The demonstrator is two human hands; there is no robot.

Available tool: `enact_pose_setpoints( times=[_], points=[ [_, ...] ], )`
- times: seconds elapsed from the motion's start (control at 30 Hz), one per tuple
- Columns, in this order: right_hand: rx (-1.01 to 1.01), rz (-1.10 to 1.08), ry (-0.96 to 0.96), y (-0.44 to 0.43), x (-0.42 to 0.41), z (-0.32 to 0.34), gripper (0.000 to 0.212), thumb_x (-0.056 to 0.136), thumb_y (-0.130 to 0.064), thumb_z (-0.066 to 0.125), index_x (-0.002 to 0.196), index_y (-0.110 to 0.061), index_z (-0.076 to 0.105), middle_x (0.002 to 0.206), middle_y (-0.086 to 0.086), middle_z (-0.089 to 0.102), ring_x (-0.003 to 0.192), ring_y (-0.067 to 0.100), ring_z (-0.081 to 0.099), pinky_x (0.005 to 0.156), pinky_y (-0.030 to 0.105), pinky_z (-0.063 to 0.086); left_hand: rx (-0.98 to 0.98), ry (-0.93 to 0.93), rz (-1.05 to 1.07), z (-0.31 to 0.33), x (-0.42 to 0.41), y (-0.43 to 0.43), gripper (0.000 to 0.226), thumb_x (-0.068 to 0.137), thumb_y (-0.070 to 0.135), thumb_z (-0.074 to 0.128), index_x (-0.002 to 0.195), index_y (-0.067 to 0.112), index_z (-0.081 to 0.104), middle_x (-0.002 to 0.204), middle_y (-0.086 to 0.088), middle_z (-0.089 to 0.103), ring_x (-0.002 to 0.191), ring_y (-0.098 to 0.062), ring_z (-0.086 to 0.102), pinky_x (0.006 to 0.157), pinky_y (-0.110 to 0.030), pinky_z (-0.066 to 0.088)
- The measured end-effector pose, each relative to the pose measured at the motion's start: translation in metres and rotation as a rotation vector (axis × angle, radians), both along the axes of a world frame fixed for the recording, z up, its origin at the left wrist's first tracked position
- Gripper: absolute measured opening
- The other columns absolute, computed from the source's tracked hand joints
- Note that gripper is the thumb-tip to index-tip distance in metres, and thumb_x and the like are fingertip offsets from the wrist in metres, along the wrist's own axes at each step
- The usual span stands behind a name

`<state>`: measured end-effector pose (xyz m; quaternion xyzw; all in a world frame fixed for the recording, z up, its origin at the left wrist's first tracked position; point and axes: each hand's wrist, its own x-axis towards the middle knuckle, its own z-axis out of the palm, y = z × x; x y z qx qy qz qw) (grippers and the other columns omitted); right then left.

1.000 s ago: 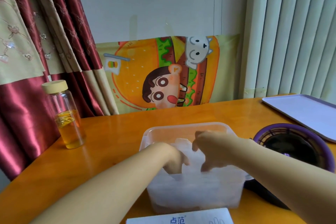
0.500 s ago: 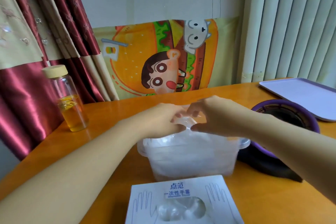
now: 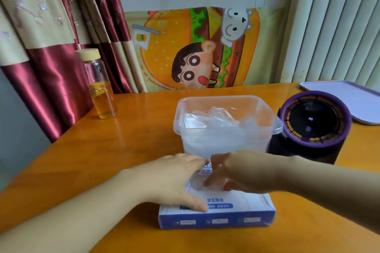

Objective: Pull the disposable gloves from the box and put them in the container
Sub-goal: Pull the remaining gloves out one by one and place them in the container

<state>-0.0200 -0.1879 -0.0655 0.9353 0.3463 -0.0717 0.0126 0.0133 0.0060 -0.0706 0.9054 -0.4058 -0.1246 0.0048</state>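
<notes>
A white and blue glove box [image 3: 218, 216] lies flat near the table's front edge. My left hand [image 3: 174, 181] rests flat on its left top, fingers straight. My right hand [image 3: 236, 172] is over the box's opening, its fingers curled around the clear plastic gloves [image 3: 200, 186] that show there. Just behind the box stands a clear plastic container [image 3: 226, 127] with several crumpled clear gloves [image 3: 211, 118] inside.
A glass bottle [image 3: 100, 88] of amber liquid with a pale lid stands at the left. A black and purple round device [image 3: 314, 125] sits right of the container, a lilac tray [image 3: 349, 98] behind it. Curtains and a cartoon cloth [image 3: 195, 51] back the orange table [image 3: 123, 139].
Both hands have left the container and come back toward me to the glove box. The left now presses on the box and the right reaches into its opening.
</notes>
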Motion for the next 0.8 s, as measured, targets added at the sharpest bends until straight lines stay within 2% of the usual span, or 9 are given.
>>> enact_pose_setpoints(
  times=[0.13,0.23,0.33,0.43,0.53,0.6,0.7,0.8],
  points=[
    [-0.033,0.057,0.005,0.003,0.011,-0.005,0.025,0.092,-0.022,0.059,0.116,-0.024,0.067,0.121,-0.005,0.056,0.103,0.014,0.058,0.063,0.004,0.026,-0.069,0.122,0.020,-0.007,0.005,0.000,0.088,0.070,0.073,0.064,0.143,0.043,0.026,0.145,0.026,0.034,0.131,-0.003,0.034,0.107,-0.030,0.036],
    [-0.016,0.091,-0.041,0.002,0.013,-0.008,0.019,0.092,-0.021,0.060,0.109,-0.019,0.069,0.118,-0.003,0.060,0.097,0.014,0.058,0.058,0.005,0.022,-0.070,0.134,0.025,-0.007,0.005,-0.001,0.085,0.070,0.070,0.066,0.141,0.041,0.030,0.143,0.023,0.035,0.129,-0.005,0.036,0.106,-0.032,0.037],
    [0.013,0.123,-0.107,0.000,0.009,-0.005,0.016,0.093,-0.023,0.059,0.104,-0.018,0.068,0.109,-0.002,0.062,0.089,0.015,0.060,0.062,0.008,0.029,-0.078,0.147,0.048,-0.010,0.006,0.000,0.086,0.070,0.068,0.068,0.141,0.038,0.030,0.144,0.021,0.035,0.130,-0.006,0.036,0.107,-0.031,0.036],
    [0.001,0.130,-0.221,-0.002,0.002,0.005,0.007,0.090,-0.023,0.063,0.092,-0.020,0.068,0.091,-0.005,0.061,0.065,0.014,0.057,0.058,0.019,0.037,-0.077,0.144,0.070,-0.014,0.008,0.000,0.091,0.068,0.070,0.068,0.143,0.037,0.027,0.147,0.016,0.034,0.132,-0.010,0.036,0.108,-0.036,0.037],
    [0.038,0.101,-0.331,-0.001,0.001,0.004,0.003,0.084,-0.022,0.070,0.084,-0.023,0.067,0.081,-0.007,0.059,0.048,0.011,0.046,0.052,0.019,0.034,-0.079,0.130,0.045,-0.016,0.009,0.000,0.089,0.069,0.072,0.066,0.143,0.039,0.027,0.148,0.017,0.033,0.132,-0.012,0.037,0.107,-0.038,0.038],
    [0.053,0.069,-0.353,0.003,0.006,0.001,0.003,0.089,-0.024,0.063,0.091,-0.023,0.065,0.087,-0.005,0.057,0.050,0.014,0.048,0.054,0.023,0.038,-0.086,0.134,0.037,-0.017,0.009,0.000,0.087,0.070,0.072,0.065,0.142,0.041,0.028,0.147,0.018,0.035,0.130,-0.011,0.038,0.107,-0.038,0.039],
    [0.091,-0.019,-0.365,0.006,0.012,-0.008,0.019,0.099,-0.029,0.046,0.109,-0.022,0.060,0.102,-0.003,0.054,0.067,0.023,0.056,0.064,0.031,0.046,-0.110,0.140,0.040,-0.017,0.009,0.002,0.087,0.069,0.072,0.065,0.142,0.043,0.027,0.147,0.019,0.036,0.130,-0.008,0.040,0.107,-0.035,0.039],
    [0.136,-0.087,-0.271,0.009,0.010,-0.005,0.024,0.099,-0.033,0.043,0.118,-0.026,0.055,0.114,-0.007,0.053,0.081,0.017,0.059,0.070,0.027,0.048,-0.099,0.139,0.055,-0.018,0.009,0.002,0.089,0.069,0.074,0.064,0.142,0.042,0.027,0.147,0.018,0.037,0.129,-0.009,0.041,0.107,-0.035,0.040]
  ],
)
